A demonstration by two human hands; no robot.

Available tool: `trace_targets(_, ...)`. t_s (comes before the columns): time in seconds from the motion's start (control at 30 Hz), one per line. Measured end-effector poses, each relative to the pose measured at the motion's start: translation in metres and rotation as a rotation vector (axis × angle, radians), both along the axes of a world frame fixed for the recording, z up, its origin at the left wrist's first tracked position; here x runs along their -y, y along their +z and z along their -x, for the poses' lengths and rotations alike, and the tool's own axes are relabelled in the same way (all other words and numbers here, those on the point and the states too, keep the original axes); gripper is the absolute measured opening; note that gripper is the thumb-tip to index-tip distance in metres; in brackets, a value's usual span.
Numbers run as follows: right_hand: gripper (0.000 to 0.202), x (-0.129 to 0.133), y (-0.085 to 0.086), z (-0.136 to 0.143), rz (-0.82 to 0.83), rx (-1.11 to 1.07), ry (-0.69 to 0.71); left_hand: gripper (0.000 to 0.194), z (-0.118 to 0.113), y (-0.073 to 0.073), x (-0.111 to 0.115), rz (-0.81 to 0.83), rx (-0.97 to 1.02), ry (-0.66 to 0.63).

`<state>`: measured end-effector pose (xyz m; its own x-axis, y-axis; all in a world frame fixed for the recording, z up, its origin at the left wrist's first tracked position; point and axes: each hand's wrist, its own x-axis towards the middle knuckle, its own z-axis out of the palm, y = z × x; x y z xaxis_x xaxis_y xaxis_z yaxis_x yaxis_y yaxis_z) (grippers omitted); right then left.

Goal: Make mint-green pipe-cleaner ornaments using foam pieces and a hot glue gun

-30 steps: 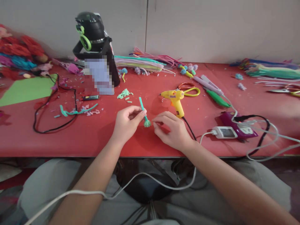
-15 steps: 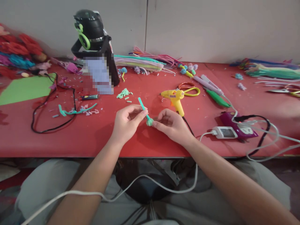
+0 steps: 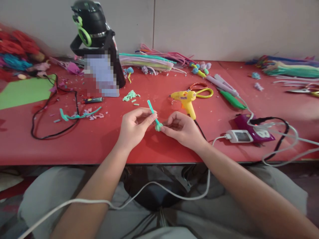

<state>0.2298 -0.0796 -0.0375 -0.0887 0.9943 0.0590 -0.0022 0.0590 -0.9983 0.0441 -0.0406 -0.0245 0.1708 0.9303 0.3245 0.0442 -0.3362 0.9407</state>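
Note:
Held just above the front of the red table (image 3: 112,149) is a small pipe-cleaner flower (image 3: 158,127) with a pale green rounded head and a turquoise stem. My left hand (image 3: 134,127) is closed, pinching the stem between thumb and fingers, so its tip sticks out up and to the left. From the right, my right hand (image 3: 183,131) pinches the edge of the head with thumb and forefinger, its other fingers curled. Beyond the hands lies a small heap of cut pale green bits (image 3: 130,96). A yellow glue gun (image 3: 184,97) rests behind my right hand.
A black bottle (image 3: 92,23) stands at the back left, near a green sheet (image 3: 25,91) and a looped black cord (image 3: 33,124). Scissors (image 3: 205,93), a lilac hot tool (image 3: 221,84), pipe-cleaner bundles (image 3: 147,62) and a purple pack (image 3: 261,132) with cables lie around.
The camera view has shifted slightly, so the table items sit a little higher in it. Both hands keep the same hold on the pipe-cleaner flower, with hardly any movement.

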Motion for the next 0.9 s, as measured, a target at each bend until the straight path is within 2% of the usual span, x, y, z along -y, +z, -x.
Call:
trace_targets(0.43, 0.051, -0.0012, 0.0029, -0.0026, -0.012, 0.079, 0.005, 0.02, -0.0003, -0.0009, 0.0016, 0.011, -0.049, 0.002)
trace_targets(0.9, 0.045, -0.0012, 0.0028, -0.0016, -0.01, 0.085, 0.006, 0.016, -0.0009, 0.0004, 0.0031, -0.034, -0.108, 0.031)
